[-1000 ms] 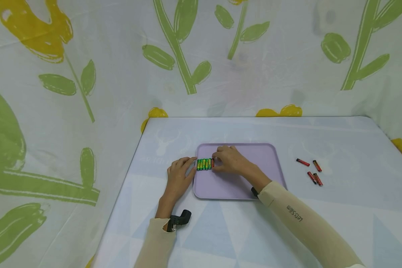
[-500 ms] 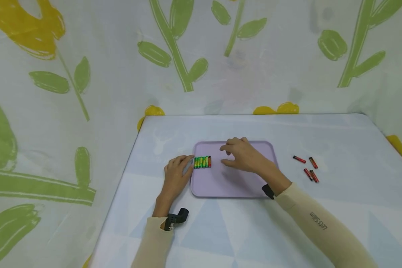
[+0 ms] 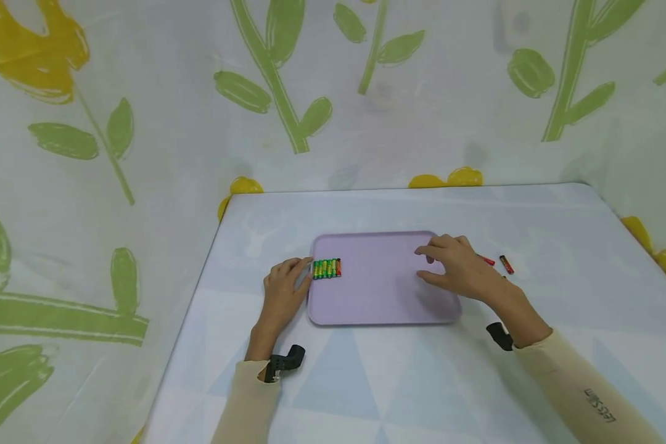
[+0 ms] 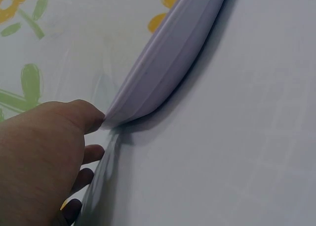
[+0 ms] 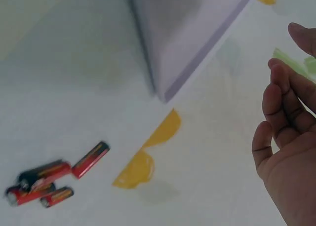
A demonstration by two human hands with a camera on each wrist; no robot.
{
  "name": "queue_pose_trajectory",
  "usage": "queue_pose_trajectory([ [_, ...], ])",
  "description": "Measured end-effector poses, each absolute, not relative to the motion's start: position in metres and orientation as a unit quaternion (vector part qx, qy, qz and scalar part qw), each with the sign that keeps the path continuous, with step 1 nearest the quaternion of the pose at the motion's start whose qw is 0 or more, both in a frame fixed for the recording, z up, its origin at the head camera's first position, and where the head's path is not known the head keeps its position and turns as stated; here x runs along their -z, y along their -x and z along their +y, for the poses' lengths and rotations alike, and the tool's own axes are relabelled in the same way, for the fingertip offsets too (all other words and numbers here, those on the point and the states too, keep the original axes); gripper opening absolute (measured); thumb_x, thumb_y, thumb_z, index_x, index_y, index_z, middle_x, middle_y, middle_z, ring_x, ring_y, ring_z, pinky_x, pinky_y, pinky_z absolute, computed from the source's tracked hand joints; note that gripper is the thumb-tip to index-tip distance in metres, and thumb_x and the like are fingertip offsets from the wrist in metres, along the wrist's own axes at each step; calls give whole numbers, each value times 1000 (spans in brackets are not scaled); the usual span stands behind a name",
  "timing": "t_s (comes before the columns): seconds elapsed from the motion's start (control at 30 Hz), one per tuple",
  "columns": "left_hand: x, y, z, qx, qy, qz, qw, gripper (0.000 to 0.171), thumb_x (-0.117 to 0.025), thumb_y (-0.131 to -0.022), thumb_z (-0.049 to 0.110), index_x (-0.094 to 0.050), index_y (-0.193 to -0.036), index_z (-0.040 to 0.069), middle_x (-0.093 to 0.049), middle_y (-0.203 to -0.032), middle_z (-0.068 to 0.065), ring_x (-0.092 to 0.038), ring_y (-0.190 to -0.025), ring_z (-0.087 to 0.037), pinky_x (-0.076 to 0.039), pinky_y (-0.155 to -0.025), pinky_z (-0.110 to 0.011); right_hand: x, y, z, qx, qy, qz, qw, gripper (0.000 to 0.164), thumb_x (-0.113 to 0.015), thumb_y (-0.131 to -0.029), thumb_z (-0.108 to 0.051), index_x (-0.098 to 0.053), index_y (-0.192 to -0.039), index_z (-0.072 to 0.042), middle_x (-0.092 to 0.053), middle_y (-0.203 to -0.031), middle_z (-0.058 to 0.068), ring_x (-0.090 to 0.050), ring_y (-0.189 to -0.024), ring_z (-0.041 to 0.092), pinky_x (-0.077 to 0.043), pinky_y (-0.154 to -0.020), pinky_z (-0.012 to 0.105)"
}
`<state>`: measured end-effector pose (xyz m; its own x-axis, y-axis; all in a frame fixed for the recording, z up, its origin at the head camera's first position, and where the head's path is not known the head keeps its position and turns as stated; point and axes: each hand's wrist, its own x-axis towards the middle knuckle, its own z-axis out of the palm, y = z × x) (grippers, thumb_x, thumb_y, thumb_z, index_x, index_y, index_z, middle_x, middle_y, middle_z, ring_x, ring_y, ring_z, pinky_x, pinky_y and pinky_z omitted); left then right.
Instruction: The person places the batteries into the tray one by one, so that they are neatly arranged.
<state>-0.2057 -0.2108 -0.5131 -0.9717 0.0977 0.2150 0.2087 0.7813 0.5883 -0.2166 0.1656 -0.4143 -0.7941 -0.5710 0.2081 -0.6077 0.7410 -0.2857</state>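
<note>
A lilac tray (image 3: 385, 302) lies on the table. Near its left rim several green batteries (image 3: 324, 269) stand side by side in a row, with one red battery (image 3: 338, 267) at the right end. My left hand (image 3: 281, 290) rests at the tray's left edge, its thumb tip right at the rim in the left wrist view. Over the tray's right part hovers my right hand (image 3: 459, 268), thumb and fingers apart, holding nothing. Several loose red-and-black batteries (image 5: 91, 159) lie on the table beyond the tray's right side; in the head view this hand partly hides them.
The pale table (image 3: 338, 388) has a triangle pattern. Behind it and to the left hangs a cloth (image 3: 172, 123) printed with flowers and leaves. A black wrist camera (image 3: 285, 362) sits on the left wrist, another black camera (image 3: 499, 336) on the right.
My right hand has let go of the red battery at the row's end and moved right across the tray toward the loose batteries. The left hand stays at the tray's edge.
</note>
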Motion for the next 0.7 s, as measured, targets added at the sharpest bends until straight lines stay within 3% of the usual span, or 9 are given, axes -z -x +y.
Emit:
queue_pose_trajectory([
  [0.3, 516, 209, -221, 311, 86, -941, 104, 40, -54, -104, 36, -56, -143, 28, -53, -140, -5, -39, -130, -33, -25, -104, -56, 420, 209, 232, -148, -292, -942, 74, 39, -84, -81, -19, -70, -114, -3, -58, -88, 1, -51, -85, 19, -32, -81, 45],
  [0.53, 515, 204, -229, 319, 77, -939, 101, 41, -53, -104, 37, -56, -144, 27, -52, -141, -6, -38, -131, -34, -23, -105, -58, 424, 211, 263, -129, -273, -953, 32, 34, -82, -82, -15, -71, -113, -4, -58, -89, -2, -53, -89, 22, -34, -79, 49],
  [0.7, 514, 203, -229, 330, 78, -936, 100, 42, -52, -104, 38, -55, -145, 28, -51, -143, -5, -37, -132, -32, -22, -106, -58, 429, 212, 273, -99, -251, -963, -23, 37, -82, -79, -12, -71, -113, -3, -61, -102, 9, -55, -102, 33, -37, -83, 58],
])
